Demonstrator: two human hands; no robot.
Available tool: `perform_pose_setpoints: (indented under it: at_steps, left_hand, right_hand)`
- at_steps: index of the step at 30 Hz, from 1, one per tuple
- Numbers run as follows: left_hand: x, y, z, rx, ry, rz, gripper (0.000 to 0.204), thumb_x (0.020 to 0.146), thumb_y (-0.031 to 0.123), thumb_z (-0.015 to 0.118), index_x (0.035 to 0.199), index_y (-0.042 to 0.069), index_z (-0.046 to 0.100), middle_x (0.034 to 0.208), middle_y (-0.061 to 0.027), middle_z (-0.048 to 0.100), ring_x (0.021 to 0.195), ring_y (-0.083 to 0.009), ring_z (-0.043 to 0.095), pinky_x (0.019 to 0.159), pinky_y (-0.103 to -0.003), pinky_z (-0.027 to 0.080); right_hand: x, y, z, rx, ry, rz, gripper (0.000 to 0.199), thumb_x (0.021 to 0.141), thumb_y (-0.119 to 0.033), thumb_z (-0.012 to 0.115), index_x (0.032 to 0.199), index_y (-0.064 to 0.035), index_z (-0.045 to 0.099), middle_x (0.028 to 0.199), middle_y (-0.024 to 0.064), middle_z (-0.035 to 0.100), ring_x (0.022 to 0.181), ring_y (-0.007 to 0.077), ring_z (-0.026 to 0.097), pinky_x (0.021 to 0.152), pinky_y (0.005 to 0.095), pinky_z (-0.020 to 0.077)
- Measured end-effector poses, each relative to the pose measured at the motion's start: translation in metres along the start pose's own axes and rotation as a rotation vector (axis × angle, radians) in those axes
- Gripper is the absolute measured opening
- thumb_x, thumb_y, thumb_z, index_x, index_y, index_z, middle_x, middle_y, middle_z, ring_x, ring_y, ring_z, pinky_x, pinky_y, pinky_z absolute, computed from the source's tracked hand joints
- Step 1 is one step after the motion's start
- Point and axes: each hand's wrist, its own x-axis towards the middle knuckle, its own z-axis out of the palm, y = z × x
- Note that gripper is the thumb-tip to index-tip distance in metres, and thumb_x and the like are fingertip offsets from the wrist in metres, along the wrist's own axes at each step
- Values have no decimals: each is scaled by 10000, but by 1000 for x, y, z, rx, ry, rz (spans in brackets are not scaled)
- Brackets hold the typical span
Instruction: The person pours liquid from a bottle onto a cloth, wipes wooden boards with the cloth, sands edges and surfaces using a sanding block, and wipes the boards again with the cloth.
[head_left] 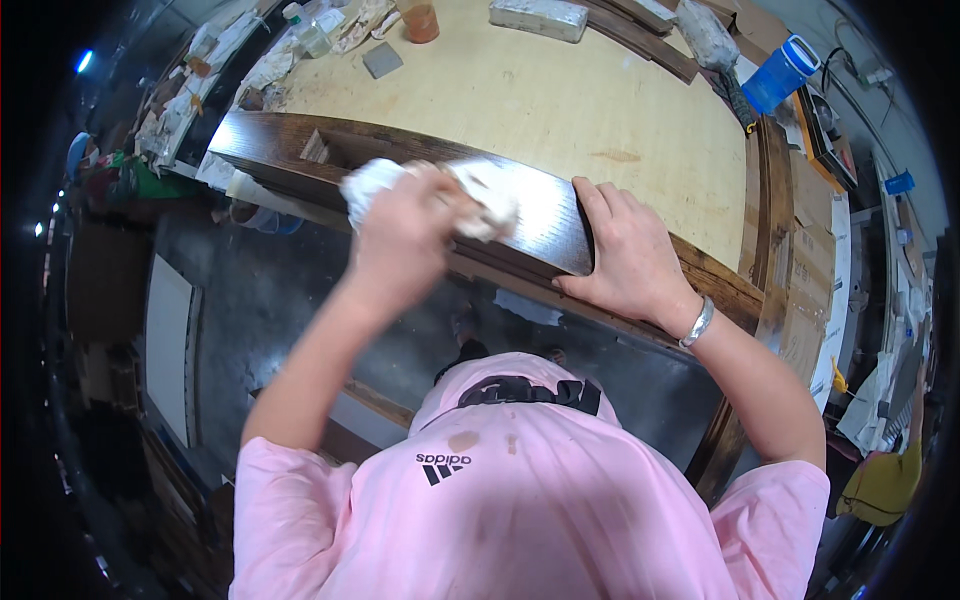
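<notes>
A long, dark brown wooden piece (550, 222) lies along the near edge of the table, with a glossy wet-looking sheen on its top face and a notch toward its left end. My left hand (408, 228) is closed around a crumpled white cloth (492, 193) and presses it against the wood's top face. Motion smears the hand and cloth. At the wood's right end, my right hand (637, 252) grips it, fingers laid over the far edge and thumb on the near side. A silver bracelet (700, 322) circles my right wrist.
On the pale plywood tabletop (610, 120) stand a cup of orange-brown liquid (420, 22) and a clear bottle (308, 32). A grey square pad (382, 60) lies near them. A foil-like block (538, 18), wood strips (640, 40) and a blue jug (780, 76) are farther back.
</notes>
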Motion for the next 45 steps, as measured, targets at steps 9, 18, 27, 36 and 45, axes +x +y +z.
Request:
perform_pose_setpoints:
  at_steps: [9, 18, 27, 36, 45]
  left_hand:
    - [3, 12, -3, 33, -47, -168, 337, 792, -79, 601, 1105, 13, 685, 1176, -162, 616, 1088, -356, 594, 918, -439, 491]
    - [14, -73, -35, -65, -262, -513, 338, 803, 110, 754, 1112, -19, 703, 1198, -159, 645, 1096, -315, 639, 959, -394, 514]
    - [40, -63, -35, -22, -359, -435, 607, 713, 262, 864, 1179, -75, 668, 1300, -220, 600, 1174, -357, 604, 1021, -396, 473]
    - [43, -49, -37, 67, -409, -448, 484, 774, 158, 799, 1165, -78, 639, 1276, -185, 598, 1169, -361, 599, 1001, -415, 469]
    - [-11, -81, -74, -727, -121, -520, 231, 885, -16, 622, 1102, -51, 693, 1127, -94, 692, 1024, -153, 647, 883, -283, 497]
  right_hand:
    - [1, 2, 3, -2, 21, 2, 813, 617, -312, 831, 1250, 77, 499, 999, 204, 599, 928, 356, 605, 811, 432, 500]
    - [0, -7, -6, 18, -126, 110, 962, 591, -316, 881, 1370, 58, 455, 1177, 214, 588, 1096, 373, 577, 959, 442, 466]
    - [0, -1, -1, -13, 9, 17, 815, 624, -298, 836, 1263, 75, 496, 1011, 198, 587, 946, 352, 595, 822, 429, 496]
    - [-3, -2, 0, -23, 24, -2, 830, 620, -301, 843, 1270, 81, 498, 998, 204, 602, 932, 358, 606, 825, 429, 500]
    - [0, -4, -1, -7, -6, 24, 887, 615, -301, 842, 1328, 77, 474, 1069, 216, 598, 973, 363, 589, 875, 436, 485]
